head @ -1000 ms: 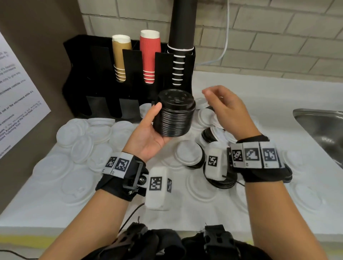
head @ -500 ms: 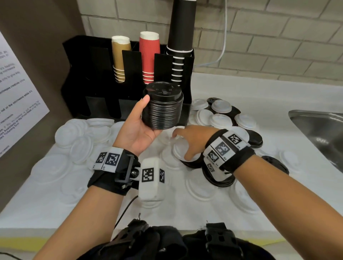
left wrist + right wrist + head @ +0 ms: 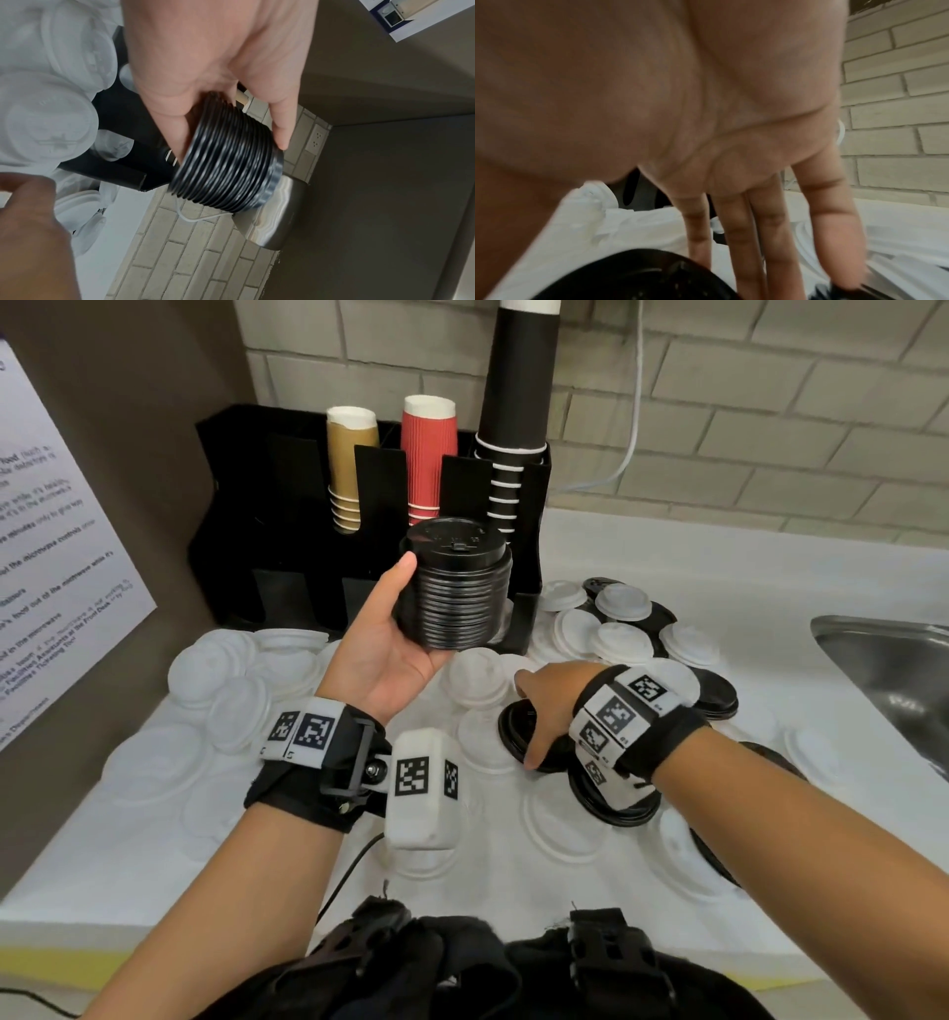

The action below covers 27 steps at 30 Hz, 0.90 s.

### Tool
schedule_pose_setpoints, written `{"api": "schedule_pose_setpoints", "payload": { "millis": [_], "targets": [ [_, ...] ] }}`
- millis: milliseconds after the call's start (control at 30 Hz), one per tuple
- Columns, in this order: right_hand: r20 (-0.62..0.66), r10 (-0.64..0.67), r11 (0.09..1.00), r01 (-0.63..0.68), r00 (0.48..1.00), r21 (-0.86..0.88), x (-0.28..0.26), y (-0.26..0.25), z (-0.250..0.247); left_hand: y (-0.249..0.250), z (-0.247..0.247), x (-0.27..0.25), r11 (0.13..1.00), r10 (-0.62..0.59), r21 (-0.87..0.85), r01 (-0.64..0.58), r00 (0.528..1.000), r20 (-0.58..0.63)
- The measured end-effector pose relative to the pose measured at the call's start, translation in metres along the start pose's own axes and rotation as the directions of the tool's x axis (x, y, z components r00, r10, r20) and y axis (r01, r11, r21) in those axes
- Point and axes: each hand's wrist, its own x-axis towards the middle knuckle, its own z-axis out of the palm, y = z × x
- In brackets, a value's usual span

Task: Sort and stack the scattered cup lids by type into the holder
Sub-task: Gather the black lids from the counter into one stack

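Note:
My left hand [image 3: 385,639] grips a tall stack of black lids [image 3: 454,588] from below and holds it in the air just in front of the black holder [image 3: 257,516]. The left wrist view shows my fingers [image 3: 280,121] wrapped round the ribbed stack [image 3: 228,158]. My right hand [image 3: 544,711] is down on the counter over a single black lid [image 3: 511,726]. Its fingers [image 3: 770,233] are straight and reach the far edge of that lid [image 3: 628,280], which lies flat. Scattered white lids [image 3: 231,680] cover the counter to the left.
The holder carries gold cups [image 3: 352,464], red cups [image 3: 429,459] and a tall black cup stack [image 3: 518,403]. More white lids [image 3: 621,629] and black lids [image 3: 719,695] lie at the back right. A steel sink [image 3: 893,680] is at the right, a poster [image 3: 51,557] at the left.
My right hand dropped from beside the stack to the lids on the counter and now lies over a black one. My left hand kept the stack near the holder.

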Motion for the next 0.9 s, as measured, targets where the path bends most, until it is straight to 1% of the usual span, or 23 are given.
{"api": "schedule_pose_setpoints", "payload": {
  "millis": [67,167,300,367,433,500,533,567,633,700,733,800,833,900],
  "targets": [
    [-0.016,-0.016,0.999,0.016,1.0,0.044,0.002,0.001,0.0,0.001,0.001,0.0,1.0,0.001,0.009,-0.001,1.0,0.002],
    [-0.042,-0.042,0.984,0.048,0.998,0.17,0.001,0.007,-0.005,0.001,0.001,0.001,0.999,0.024,0.026,-0.023,1.0,-0.017],
    [-0.121,-0.067,0.951,0.1,0.99,0.292,-0.006,0.021,-0.014,-0.001,0.0,0.003,0.998,0.048,0.034,-0.047,0.998,-0.034],
    [-0.163,-0.067,0.928,0.121,0.984,0.351,-0.013,0.03,-0.02,-0.002,-0.002,0.003,0.999,0.048,0.015,-0.048,0.998,-0.029],
    [-0.226,-0.048,0.879,0.148,0.973,0.452,-0.021,0.04,-0.024,-0.003,-0.003,0.004,0.999,0.047,0.002,-0.047,0.999,-0.021],
    [-0.32,-0.003,0.79,0.198,0.947,0.58,-0.029,0.049,-0.024,-0.005,-0.004,0.004,0.999,0.045,0.008,-0.045,0.999,-0.017],
    [-0.386,0.034,0.72,0.245,0.922,0.649,-0.033,0.052,-0.022,-0.007,-0.004,0.004,0.999,0.041,0.011,-0.041,0.999,-0.015],
    [-0.459,0.085,0.627,0.31,0.884,0.715,-0.037,0.054,-0.019,-0.008,-0.004,0.004,0.999,0.035,0.015,-0.035,0.999,-0.01],
    [-0.581,0.222,0.41,0.465,0.783,0.784,-0.043,0.051,-0.007,-0.013,-0.004,0.004,0.999,0.023,0.037,-0.023,1.0,0.001],
    [-0.633,0.337,0.226,0.592,0.697,0.773,-0.048,0.044,0.005,-0.018,-0.005,0.005,0.999,0.006,0.052,-0.006,1.0,0.003],
    [-0.645,0.37,0.162,0.637,0.668,0.753,-0.049,0.039,0.008,-0.02,-0.006,0.006,0.999,-0.008,0.051,0.007,1.0,0.002],
    [-0.656,0.422,0.081,0.695,0.626,0.715,-0.051,0.032,0.009,-0.023,-0.007,0.007,0.998,-0.037,0.046,0.036,0.999,0.012],
    [-0.653,0.454,0.063,0.71,0.606,0.702,-0.052,0.031,0.008,-0.025,-0.006,0.008,0.998,-0.048,0.043,0.047,0.999,0.022],
    [-0.645,0.514,0.06,0.726,0.566,0.685,-0.052,0.031,0.006,-0.029,-0.005,0.008,0.997,-0.059,0.045,0.057,0.997,0.047]
  ]
}}
